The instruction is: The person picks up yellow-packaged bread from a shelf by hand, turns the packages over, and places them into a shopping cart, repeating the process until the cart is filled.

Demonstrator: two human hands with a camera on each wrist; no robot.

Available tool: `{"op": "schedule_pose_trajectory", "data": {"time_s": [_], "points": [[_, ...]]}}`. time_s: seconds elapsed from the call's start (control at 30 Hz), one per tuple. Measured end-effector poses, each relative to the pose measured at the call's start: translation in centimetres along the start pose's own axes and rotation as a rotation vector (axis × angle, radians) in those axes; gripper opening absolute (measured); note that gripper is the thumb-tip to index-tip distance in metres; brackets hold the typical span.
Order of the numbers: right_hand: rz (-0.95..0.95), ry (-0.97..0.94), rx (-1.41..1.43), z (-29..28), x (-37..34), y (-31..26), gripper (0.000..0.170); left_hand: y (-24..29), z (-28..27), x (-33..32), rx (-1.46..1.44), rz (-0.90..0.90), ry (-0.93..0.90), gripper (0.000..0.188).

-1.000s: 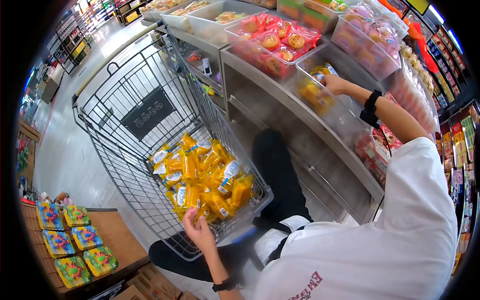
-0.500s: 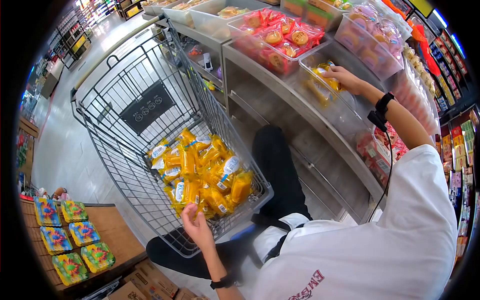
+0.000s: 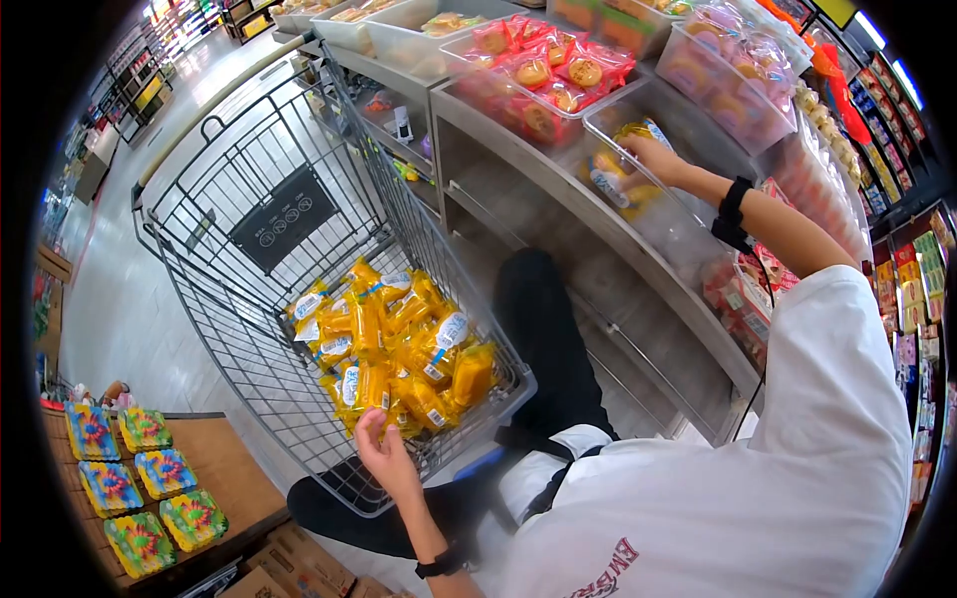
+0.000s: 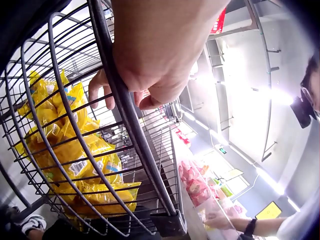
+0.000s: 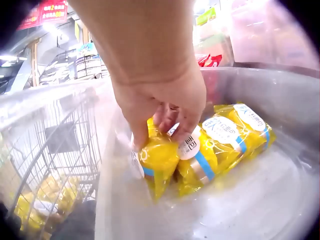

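My right hand (image 3: 653, 161) reaches down into a clear plastic bin (image 3: 688, 214) on the shelf. In the right wrist view, its thumb and fingers pinch a yellow wrapped snack packet (image 5: 159, 162) at one end of a short row. Beside that packet lie other yellow packets (image 5: 225, 137) with white labels and blue stripes. My left hand (image 3: 387, 456) rests at the near rim of the shopping cart (image 3: 374, 512), its loosely bent fingers hanging over the bar and holding nothing. A heap of the same yellow packets (image 3: 369, 324) lies in the cart below it.
Next to the bin stand a tub of red-wrapped round cookies (image 3: 533, 70) and a tub of purplish packets (image 3: 733, 80). The grey shelf edge (image 3: 558, 169) runs between cart and bins. Several colourful packs (image 3: 140, 543) lie on a low wooden stand at the left.
My right hand has shifted slightly left and lower inside the bin, and the packets there lie differently. The left hand stays at the cart rim.
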State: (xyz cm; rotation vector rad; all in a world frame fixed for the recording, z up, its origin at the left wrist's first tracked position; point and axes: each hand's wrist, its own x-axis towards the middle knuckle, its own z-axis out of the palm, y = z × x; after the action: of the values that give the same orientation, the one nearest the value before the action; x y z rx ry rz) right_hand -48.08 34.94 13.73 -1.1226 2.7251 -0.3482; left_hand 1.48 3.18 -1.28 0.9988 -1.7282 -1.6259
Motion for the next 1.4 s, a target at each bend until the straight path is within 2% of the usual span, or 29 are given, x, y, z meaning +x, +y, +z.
{"op": "schedule_pose_trajectory", "data": {"time_s": [0.07, 0.13, 0.2, 0.23, 0.27, 0.33, 0.37, 0.43, 0.47, 0.53, 0.57, 0.6, 0.63, 0.67, 0.7, 0.73, 0.77, 0.8, 0.9, 1.0, 1.07, 1.1, 1.13, 1.17, 1.2, 1.23, 1.27, 1.33, 1.4], "points": [[0.013, -0.030, -0.028, -0.3, 0.1, 0.1, 0.067, -0.3, -0.1, 0.0, -0.028, 0.019, -0.005, 0.031], [-0.055, -0.026, -0.032, -1.5, 0.7, 1.6, 0.059, -0.2, -0.1, -0.1, -0.024, 0.021, 0.004, 0.031], [0.215, 0.011, 0.013, -4.0, 2.0, 4.5, 0.043, -0.4, -0.1, 0.0, -0.021, 0.016, 0.013, 0.032], [0.213, 0.118, -0.045, -5.0, 1.9, 6.2, 0.035, -0.2, -0.1, -0.1, -0.009, 0.005, 0.023, 0.032], [0.250, 0.103, -0.105, -5.5, 2.0, 8.6, 0.038, -0.4, 0.0, -0.1, -0.009, 0.009, 0.018, 0.032], [0.167, 0.021, -0.323, -5.8, 1.5, 11.2, 0.053, -1.1, -0.2, 0.1, 0.010, -0.006, 0.036, 0.032], [0.160, 0.025, -0.319, -5.2, 1.8, 13.6, 0.053, -1.1, -0.2, 0.1, 0.043, -0.024, 0.052, 0.032], [0.056, -0.085, -0.175, -3.2, 3.5, 17.9, 0.072, -0.7, 0.0, 0.1, 0.049, -0.029, 0.055, 0.032], [0.049, -0.093, -0.165, -2.5, 3.7, 17.7, 0.072, -0.5, 0.0, 0.0, 0.056, -0.039, 0.048, 0.033], [0.215, -0.154, -0.084, -1.2, 3.5, 16.1, 0.079, -0.9, -0.1, 0.1, 0.086, -0.027, 0.028, 0.031], [0.136, -0.192, -0.073, -1.5, 3.5, 15.6, 0.082, -1.0, 0.0, 0.3, 0.112, -0.019, -0.002, 0.030], [0.194, -0.328, 0.034, -2.8, 3.5, 13.9, 0.084, -1.0, -0.1, 0.2, 0.142, -0.021, -0.020, 0.028], [0.106, -0.206, -0.318, -2.6, 3.9, 15.9, 0.086, -1.4, -0.1, 0.3, 0.198, 0.028, -0.064, 0.028], [0.047, -0.240, -0.340, -4.6, 3.2, 12.5, 0.082, -1.5, -0.2, 0.7, 0.258, 0.073, -0.104, 0.028], [0.011, -0.295, -0.361, -6.3, 4.4, 12.6, 0.069, -0.6, -0.3, 1.1, 0.358, 0.146, -0.182, 0.028], [0.098, -0.019, -0.425, -7.8, 4.5, 13.5, 0.053, 0.4, -0.4, 1.8, 0.451, 0.215, -0.280, 0.029], [0.330, -0.050, -0.235, -10.9, 3.7, 7.1, 0.042, 1.0, -0.7, 2.5, 0.528, 0.210, -0.345, 0.031], [0.246, 0.045, -0.113, -12.8, 3.8, 6.4, 0.036, 1.2, -0.7, 3.4, 0.595, 0.214, -0.419, 0.034], [0.114, 0.085, -0.187, -17.6, 3.0, -3.7, 0.025, 0.2, -0.8, 6.1, 0.722, 0.246, -0.498, 0.042], [-0.212, 0.128, 0.069, -10.6, -1.6, -23.0, 0.007, -0.4, 0.7, 7.8, 0.775, 0.183, -0.520, 0.050], [-0.418, -0.131, 0.181, -3.2, -0.3, -24.4, 0.046, -2.7, 1.7, 9.1, 0.755, 0.224, -0.583, 0.053], [-0.625, -0.241, 0.226, 1.0, 0.5, -27.2, 0.054, -3.3, 2.1, 9.6, 0.735, 0.266, -0.645, 0.057], [-0.656, -0.354, 0.036, 4.8, 0.5, -29.9, 0.060, -2.9, 2.3, 9.6, 0.733, 0.265, -0.636, 0.057], [-0.559, -0.567, -0.086, 9.0, 1.2, -31.7, 0.067, -2.3, 2.3, 9.3, 0.859, 0.269, -0.678, 0.056], [-0.701, -0.648, -0.119, 14.6, 3.1, -31.3, 0.065, -1.4, 2.3, 9.1, 0.984, 0.269, -0.714, 0.056], [-0.616, -0.770, -0.207, 17.8, 3.9, -32.3, 0.072, -0.6, 2.1, 9.0, 0.983, 0.255, -0.694, 0.056], [-0.653, -0.742, -0.289, 20.8, 4.6, -32.5, 0.068, 0.2, 1.7, 8.7, 1.065, 0.186, -0.704, 0.053], [-0.708, -0.719, -0.364, 23.0, 5.1, -33.4, 0.064, 1.1, 0.7, 8.0, 1.149, 0.095, -0.708, 0.050], [-0.648, -0.890, -0.473, 23.5, 5.0, -33.9, 0.065, 1.4, -0.1, 7.3, 1.200, 0.053, -0.576, 0.044]]}}
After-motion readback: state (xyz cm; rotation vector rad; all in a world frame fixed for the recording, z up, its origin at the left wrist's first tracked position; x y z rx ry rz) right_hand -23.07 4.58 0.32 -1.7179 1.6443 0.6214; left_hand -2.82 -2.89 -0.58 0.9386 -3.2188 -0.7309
